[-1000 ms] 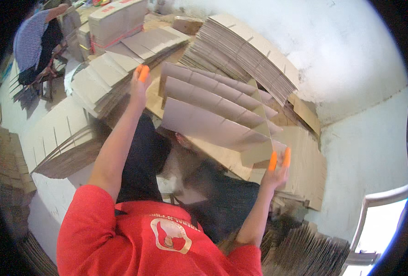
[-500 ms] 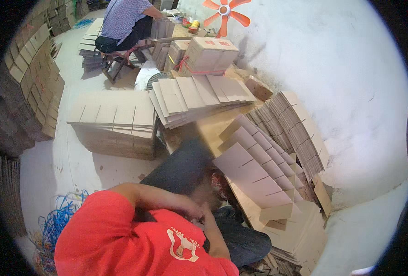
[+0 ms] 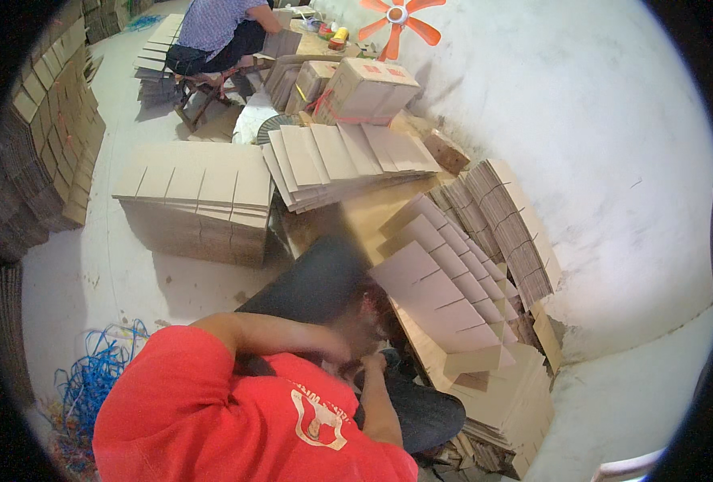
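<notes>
My left hand (image 3: 337,347) is in front of my body, low over my lap, its fingers blurred. Close beside it is my right hand (image 3: 372,363), which looks closed; a small dark object (image 3: 390,356) shows at its fingers, too unclear to name. Both hands are between my legs, left of the wooden bench (image 3: 415,337). On that bench, slotted cardboard sheets (image 3: 433,293) lie fanned in overlapping rows. Lower right of them is a pile of flat cardboard (image 3: 509,398).
A stack of slotted cardboard (image 3: 196,181) stands on the floor ahead. Fanned sheets (image 3: 348,157) and a taped carton (image 3: 368,90) are further along the bench. Blue strapping (image 3: 95,373) lies at left. Another person (image 3: 216,36) sits at the far end, near an orange fan (image 3: 396,16).
The view has shifted slightly. My hands have moved a little apart, and a small dark object now shows by my right fingers. The far person's arm has moved.
</notes>
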A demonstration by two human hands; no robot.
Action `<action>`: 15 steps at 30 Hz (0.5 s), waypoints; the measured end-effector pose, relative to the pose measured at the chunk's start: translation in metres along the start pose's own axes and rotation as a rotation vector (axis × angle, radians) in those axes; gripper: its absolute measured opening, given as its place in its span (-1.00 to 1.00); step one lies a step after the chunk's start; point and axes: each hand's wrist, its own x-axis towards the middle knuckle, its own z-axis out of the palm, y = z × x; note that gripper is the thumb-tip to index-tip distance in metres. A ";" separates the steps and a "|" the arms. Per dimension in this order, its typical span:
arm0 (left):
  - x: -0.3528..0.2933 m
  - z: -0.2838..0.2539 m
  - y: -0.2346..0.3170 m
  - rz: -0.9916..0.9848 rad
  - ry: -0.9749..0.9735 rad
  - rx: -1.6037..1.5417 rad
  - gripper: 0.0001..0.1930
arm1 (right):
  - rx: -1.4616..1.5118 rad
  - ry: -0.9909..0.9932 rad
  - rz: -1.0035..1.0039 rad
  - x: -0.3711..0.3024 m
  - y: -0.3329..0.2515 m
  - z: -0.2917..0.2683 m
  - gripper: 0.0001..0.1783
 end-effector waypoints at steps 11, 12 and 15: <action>0.009 -0.023 0.010 0.017 -0.110 0.072 -0.68 | 0.464 -0.220 0.007 0.007 0.008 0.018 -0.41; 0.009 -0.023 0.006 0.015 -0.108 0.044 -0.65 | 0.494 -0.224 0.004 0.004 0.004 0.015 -0.42; 0.006 -0.039 0.018 -0.042 -0.216 0.013 -0.53 | 0.582 -0.225 0.019 0.002 0.000 0.008 -0.45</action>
